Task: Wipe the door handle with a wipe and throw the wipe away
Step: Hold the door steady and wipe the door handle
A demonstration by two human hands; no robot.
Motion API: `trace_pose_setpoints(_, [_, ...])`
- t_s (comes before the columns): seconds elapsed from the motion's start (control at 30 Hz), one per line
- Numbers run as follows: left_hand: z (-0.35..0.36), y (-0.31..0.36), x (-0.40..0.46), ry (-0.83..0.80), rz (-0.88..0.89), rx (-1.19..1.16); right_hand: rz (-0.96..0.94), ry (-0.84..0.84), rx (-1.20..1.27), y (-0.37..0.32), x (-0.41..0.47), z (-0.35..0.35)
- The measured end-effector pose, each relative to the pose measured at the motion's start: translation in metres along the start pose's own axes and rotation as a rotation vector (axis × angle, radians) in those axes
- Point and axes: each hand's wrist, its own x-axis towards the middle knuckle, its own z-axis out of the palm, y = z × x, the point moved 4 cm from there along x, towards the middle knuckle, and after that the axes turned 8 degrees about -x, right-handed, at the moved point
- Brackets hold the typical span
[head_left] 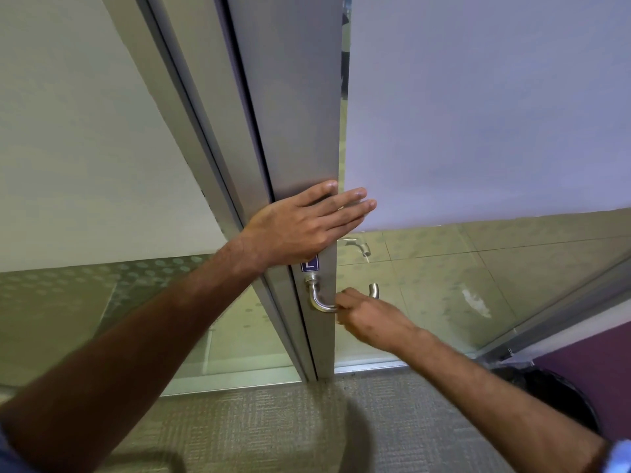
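Note:
A curved metal door handle (316,298) sticks out from the grey metal stile of a glass door (300,131). My right hand (370,319) is closed around the handle's horizontal bar. A small pale sliver of the wipe (339,319) shows under its fingers, and the rest is hidden in the fist. The handle's far end (374,290) pokes out beyond the hand. My left hand (307,223) lies flat, fingers spread, on the stile just above the handle and holds nothing.
A round black bin (560,401) stands on the carpet at the lower right, by a purple wall (594,363). A small blue label (310,264) sits above the handle. Frosted glass panels flank the door on both sides.

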Motion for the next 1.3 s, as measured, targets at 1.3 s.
trace_pose_setpoints(1.3, [-0.004, -0.002, -0.001, 0.048, -0.009, -0.108, 1.028, 0.533, 3.028, -0.064, 0.054, 0.090])
